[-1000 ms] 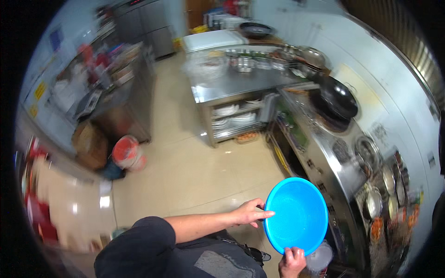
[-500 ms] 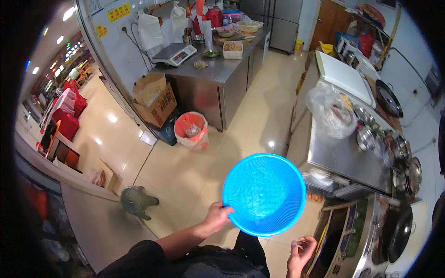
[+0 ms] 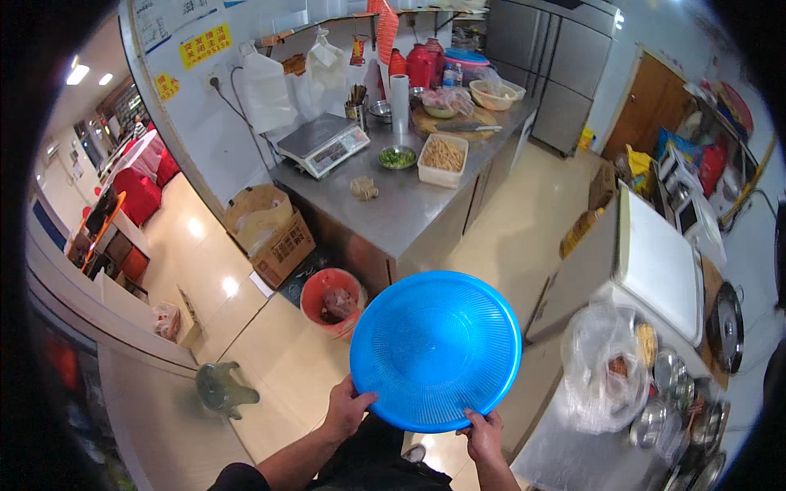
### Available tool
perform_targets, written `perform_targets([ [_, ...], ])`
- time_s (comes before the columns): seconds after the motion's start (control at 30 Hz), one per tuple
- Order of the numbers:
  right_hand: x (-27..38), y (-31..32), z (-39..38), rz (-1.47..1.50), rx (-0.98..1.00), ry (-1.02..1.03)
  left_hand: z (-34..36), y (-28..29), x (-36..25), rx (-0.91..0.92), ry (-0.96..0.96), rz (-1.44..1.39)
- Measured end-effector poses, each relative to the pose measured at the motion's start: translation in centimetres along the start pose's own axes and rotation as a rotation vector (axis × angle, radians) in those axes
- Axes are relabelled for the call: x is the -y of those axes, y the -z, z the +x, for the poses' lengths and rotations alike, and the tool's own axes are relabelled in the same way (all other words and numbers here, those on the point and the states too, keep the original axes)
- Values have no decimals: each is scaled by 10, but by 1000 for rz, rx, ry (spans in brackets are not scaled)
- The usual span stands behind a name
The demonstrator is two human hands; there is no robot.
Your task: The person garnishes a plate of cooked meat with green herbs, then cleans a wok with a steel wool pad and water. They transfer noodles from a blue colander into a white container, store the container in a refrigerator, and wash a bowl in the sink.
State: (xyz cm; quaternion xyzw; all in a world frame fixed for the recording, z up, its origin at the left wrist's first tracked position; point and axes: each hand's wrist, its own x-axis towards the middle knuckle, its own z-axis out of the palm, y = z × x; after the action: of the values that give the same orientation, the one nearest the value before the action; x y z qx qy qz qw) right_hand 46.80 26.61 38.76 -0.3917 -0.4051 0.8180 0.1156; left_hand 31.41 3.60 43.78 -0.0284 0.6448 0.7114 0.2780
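Observation:
A round blue plastic colander (image 3: 435, 344) is held out in front of me, low in the middle of the view. My left hand (image 3: 346, 411) grips its lower-left rim, thumb over the edge. My right hand (image 3: 483, 435) holds the near rim on the right side. Both hands' fingertips are partly hidden under the rim. A red-lined bucket (image 3: 321, 296) with plastic rubbish in it sits on the floor just beyond the colander.
Ahead is a steel counter (image 3: 385, 213) with a scale (image 3: 319, 143), food containers and a knife. Cardboard boxes (image 3: 274, 245) stand beside it; a green stool (image 3: 221, 385) is lower left. At right are a bagged bundle (image 3: 598, 385), metal bowls and a white-topped unit (image 3: 655, 270).
I have turned from the stove side toward the left counter, which is now nearer. My right hand, off the colander half a second ago, now grips its rim again.

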Motion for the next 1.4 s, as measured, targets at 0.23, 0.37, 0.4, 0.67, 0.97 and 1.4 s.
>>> perform_targets([
  [0.23,110,-46,198,136,-202,34,226,-70,-73,217,54,-69],
  [0.37,201,-47,258,154,-371,75,350,-145,-144,301,-61,55],
  [0.4,221,-46,276,178,-403,101,379,-164,-164,315,-71,51],
  [0.67,326,28,483,286,-653,138,646,-330,-239,355,-147,48],
  [0.97,581,7,793,197,-455,135,877,-463,-370,9,-201,-110],
  [1.4,844,-53,1197,70,-538,-112,1364,-537,-577,-263,-561,-304],
])
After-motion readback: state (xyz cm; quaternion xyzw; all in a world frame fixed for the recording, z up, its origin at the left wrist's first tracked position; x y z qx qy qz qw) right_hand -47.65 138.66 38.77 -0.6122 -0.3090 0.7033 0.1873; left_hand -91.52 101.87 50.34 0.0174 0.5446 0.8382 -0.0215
